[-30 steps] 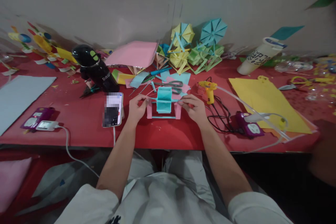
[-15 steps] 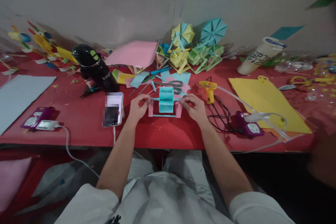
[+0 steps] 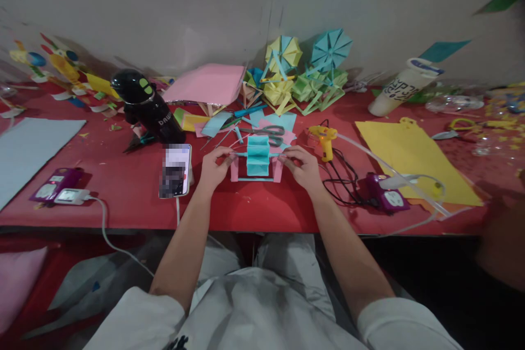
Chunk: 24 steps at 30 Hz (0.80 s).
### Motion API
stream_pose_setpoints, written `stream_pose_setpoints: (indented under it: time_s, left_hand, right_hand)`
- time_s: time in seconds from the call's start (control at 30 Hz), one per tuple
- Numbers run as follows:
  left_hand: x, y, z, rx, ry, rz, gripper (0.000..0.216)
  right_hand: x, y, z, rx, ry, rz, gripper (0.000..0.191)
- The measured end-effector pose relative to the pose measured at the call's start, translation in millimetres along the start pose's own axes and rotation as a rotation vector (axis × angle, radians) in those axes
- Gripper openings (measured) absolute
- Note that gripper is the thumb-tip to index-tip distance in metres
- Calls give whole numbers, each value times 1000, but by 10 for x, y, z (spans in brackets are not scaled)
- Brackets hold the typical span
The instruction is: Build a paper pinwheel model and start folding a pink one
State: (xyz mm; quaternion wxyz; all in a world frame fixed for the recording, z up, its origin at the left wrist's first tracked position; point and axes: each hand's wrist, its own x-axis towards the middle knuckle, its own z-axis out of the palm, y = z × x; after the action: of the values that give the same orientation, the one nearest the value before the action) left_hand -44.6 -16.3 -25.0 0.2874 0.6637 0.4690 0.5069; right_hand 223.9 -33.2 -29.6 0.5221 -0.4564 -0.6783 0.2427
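Observation:
A small paper model stands on the red table in front of me. Its turquoise folded paper wheel (image 3: 258, 156) sits on a thin blue paper rod between two pink paper supports (image 3: 278, 169). Low down, a second blue rod (image 3: 255, 179) joins the supports. My left hand (image 3: 217, 167) pinches the left end of the upper rod, above the left support. At the opposite end, my right hand (image 3: 302, 168) pinches the rod by the right support. The fingertips hide both rod ends.
Behind the model lie scissors (image 3: 274, 131) and paper scraps. A yellow glue gun (image 3: 325, 139) with a black cord is on the right, near a purple power socket (image 3: 388, 194). To the left are a phone (image 3: 176, 170) and a black bottle (image 3: 150, 106). Folded paper models (image 3: 283, 54) line the wall.
The turquoise wheel looks turned slightly on its rod. Both hands keep their pinch at the rod ends; the whole view has shifted a little.

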Motion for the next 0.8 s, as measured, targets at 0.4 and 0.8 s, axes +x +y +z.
stream_pose_setpoints:
  time_s: [0.4,0.8]
  left_hand:
    - [-19,18,0,3,64,45,7]
    - [-19,27,8,37,79,14,8]
  right_hand:
    - [0,-16,3,-10,-27,-29,9]
    - [-13,-32,8,-14,-2,-16,9]
